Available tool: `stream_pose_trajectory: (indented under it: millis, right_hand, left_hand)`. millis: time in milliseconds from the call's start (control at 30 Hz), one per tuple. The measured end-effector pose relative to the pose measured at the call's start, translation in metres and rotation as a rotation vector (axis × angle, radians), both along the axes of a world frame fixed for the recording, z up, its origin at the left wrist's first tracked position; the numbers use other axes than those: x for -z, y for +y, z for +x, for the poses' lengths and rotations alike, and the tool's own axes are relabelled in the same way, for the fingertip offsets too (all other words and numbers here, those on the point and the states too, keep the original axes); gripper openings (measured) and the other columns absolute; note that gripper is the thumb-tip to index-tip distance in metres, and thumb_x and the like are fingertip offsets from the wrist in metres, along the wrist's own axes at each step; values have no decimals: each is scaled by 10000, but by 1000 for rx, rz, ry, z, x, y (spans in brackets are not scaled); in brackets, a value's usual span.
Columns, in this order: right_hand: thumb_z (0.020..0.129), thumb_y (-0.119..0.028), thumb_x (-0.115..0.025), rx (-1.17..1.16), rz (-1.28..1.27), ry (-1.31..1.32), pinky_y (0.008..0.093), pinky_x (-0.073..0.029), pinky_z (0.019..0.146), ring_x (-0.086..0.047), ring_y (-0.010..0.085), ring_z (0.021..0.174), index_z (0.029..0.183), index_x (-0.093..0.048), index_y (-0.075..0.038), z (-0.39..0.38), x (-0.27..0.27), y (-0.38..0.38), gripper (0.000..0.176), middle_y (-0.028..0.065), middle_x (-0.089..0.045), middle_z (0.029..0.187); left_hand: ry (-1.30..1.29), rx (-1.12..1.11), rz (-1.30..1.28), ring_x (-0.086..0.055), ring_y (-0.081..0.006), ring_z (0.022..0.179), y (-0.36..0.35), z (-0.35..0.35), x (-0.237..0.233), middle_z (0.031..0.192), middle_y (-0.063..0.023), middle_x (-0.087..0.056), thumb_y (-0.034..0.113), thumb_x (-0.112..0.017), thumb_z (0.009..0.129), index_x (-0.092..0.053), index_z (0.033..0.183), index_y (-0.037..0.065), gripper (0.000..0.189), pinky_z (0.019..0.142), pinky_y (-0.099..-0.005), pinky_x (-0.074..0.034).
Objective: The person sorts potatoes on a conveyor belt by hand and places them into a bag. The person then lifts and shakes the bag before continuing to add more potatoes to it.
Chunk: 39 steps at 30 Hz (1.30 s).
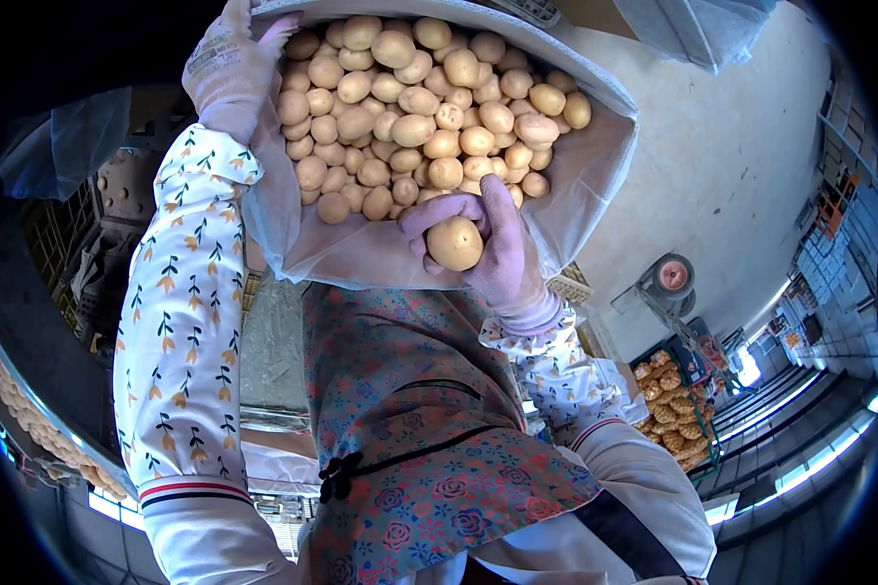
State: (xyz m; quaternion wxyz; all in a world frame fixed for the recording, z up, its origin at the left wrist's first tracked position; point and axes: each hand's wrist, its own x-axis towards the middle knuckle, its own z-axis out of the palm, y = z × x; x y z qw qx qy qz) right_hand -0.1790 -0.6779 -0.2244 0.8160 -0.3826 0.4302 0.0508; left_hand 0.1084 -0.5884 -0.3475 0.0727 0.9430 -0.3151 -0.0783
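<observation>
Many pale round potatoes (410,127) fill a container lined with a translucent white plastic liner (595,185). My right hand (512,253), in a lilac glove, is closed around one potato (455,243) over the liner's near edge. That potato is tan and smooth, with a small dark spot. At the container's far left corner my left hand (226,68), in a pale glove with printing on its back, grips the edge of the liner. Its thumb reaches over the rim, and some of its fingers are hidden.
Netted bags of potatoes (673,409) sit in a crate at the right. Behind them stands a hand cart with a wheel (672,276). More potatoes lie along a curved metal edge (44,419) at the lower left. A plastic-lined box (698,34) is at the top right.
</observation>
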Motion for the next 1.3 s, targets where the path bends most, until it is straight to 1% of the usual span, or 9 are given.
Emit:
stream_pose_trajectory:
  millis: [100,300,500,700,800,933,1167,1200,1300]
  right_hand:
    - [990,-112,-510,-84,-77,-151,249,-510,694,-634,166,782,1031,-624,50,1,-4,-8,203,98,-671,920]
    - [909,-130,-618,-255,-76,6,263,-485,756,-610,152,855,989,-655,31,-2,13,4,184,99,-661,928]
    - [730,-214,-749,-442,-1744,-121,424,-463,862,-592,324,1024,1123,-628,-43,54,42,-84,446,132,-637,1111]
    - [707,-233,-690,-1004,-1735,-313,432,-419,925,-540,317,1081,1059,-587,-32,170,33,-61,418,158,-561,1112]
    - [718,-234,-678,-1221,-1695,-282,431,-434,889,-558,314,1035,1020,-602,-37,179,39,-52,369,155,-577,1064]
    - [733,-237,-661,-1378,-1706,-239,429,-454,842,-583,310,973,969,-623,-43,174,35,-60,308,151,-598,1000]
    - [758,-241,-632,-1610,-1739,-232,426,-490,759,-626,302,864,879,-660,-55,154,1,-75,224,145,-635,887]
    - [762,-242,-627,-1634,-1749,-246,425,-495,747,-632,301,849,866,-665,-57,156,-5,-79,216,144,-640,871]
    - [772,-243,-615,-1730,-1777,-306,424,-510,712,-650,298,802,828,-681,-62,167,-17,-83,201,141,-656,823]
  left_hand:
    - [12,6,-9,-668,-330,922,1,0,0,971,-120,-700,576,-645,829,-579,1142,167,519,749,-425,-522]
    - [16,7,-5,-667,-327,925,0,-1,-2,972,-116,-699,593,-645,820,-578,1134,164,536,752,-427,-524]
    - [84,-39,-86,-671,-316,934,-2,-4,-1,996,-105,-701,587,-664,806,-575,1166,184,547,768,-425,-526]
    - [277,-306,-491,-593,-371,1045,65,-76,-24,1159,-204,-599,523,-761,739,-460,1258,-35,819,876,-401,-493]
    - [129,-52,-38,-582,-371,1063,146,-148,-40,1106,-215,-604,547,-711,748,-517,1188,-39,758,879,-456,-483]
    - [659,-440,447,-627,-407,988,157,-163,-59,1014,-218,-659,584,-628,788,-599,1089,-23,678,851,-490,-496]
    - [1413,-833,-91,-676,-255,715,205,-184,-8,721,-90,-651,479,-613,877,-610,991,-19,511,637,-396,-550]
    - [1409,-909,-207,-577,-171,491,203,-188,-7,674,-39,-598,413,-639,896,-598,945,-7,424,428,-308,-458]
    - [1082,-787,-298,-605,-201,578,200,-230,-30,706,-90,-620,374,-681,862,-577,1055,-19,451,493,-328,-469]
